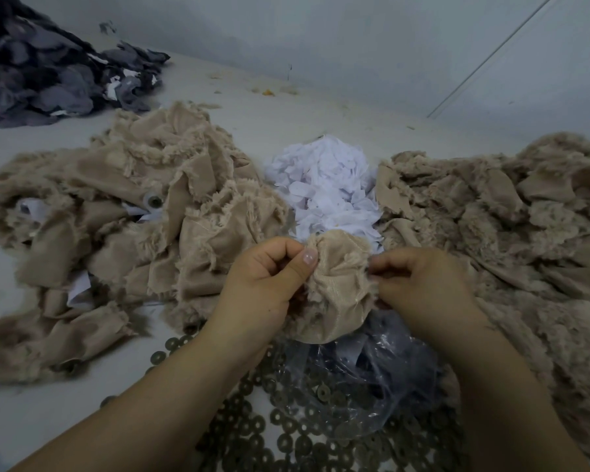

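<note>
Both hands clamped on one beige fabric piece [334, 287]. Left hand [269, 277] pinches its left edge. Right hand [423, 284] pinches its right edge.

Only two bare hands and two bare forearms of the person show. The left hand [263, 270], just left of the beige cloth piece [338, 291], is broad and has short, rounded fingers. Its thumbnail [309, 257], at the cloth piece's upper left edge, is trimmed short and coated in pale, glossy pinkish polish. The right hand [423, 281], just right of the cloth piece, is of the same plump build, and its nails are out of sight. The left forearm [143, 403] and right forearm [504, 396], below the cloth piece, are smooth and unsleeved down to the picture's lower edge.
</note>
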Tool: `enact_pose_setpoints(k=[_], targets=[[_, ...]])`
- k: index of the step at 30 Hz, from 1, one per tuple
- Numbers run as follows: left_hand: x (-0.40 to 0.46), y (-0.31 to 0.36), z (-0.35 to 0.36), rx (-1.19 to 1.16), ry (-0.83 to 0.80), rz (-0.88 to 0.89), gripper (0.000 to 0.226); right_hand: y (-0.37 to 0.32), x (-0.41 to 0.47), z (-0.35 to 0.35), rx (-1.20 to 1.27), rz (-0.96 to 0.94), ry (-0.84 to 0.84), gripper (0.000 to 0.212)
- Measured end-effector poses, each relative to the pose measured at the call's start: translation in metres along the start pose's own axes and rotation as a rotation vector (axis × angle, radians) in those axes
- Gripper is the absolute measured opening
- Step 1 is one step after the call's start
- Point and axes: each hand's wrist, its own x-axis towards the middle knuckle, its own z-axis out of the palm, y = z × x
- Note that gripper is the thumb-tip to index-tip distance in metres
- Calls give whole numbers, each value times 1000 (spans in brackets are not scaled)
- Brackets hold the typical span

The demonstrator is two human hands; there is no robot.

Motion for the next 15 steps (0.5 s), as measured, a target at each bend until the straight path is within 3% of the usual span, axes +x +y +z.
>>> enact_pose_setpoints(k=[2,10,15], targets=[[0,0,0,9,5,0,19,-6,-5,1,175,17,-127,36],[0,1,0,11,15,7,17,-12,-10,12,723,111,-354,22],[0,-1,0,41,0,18,12,-9,-10,23,657,63,-221,26]])
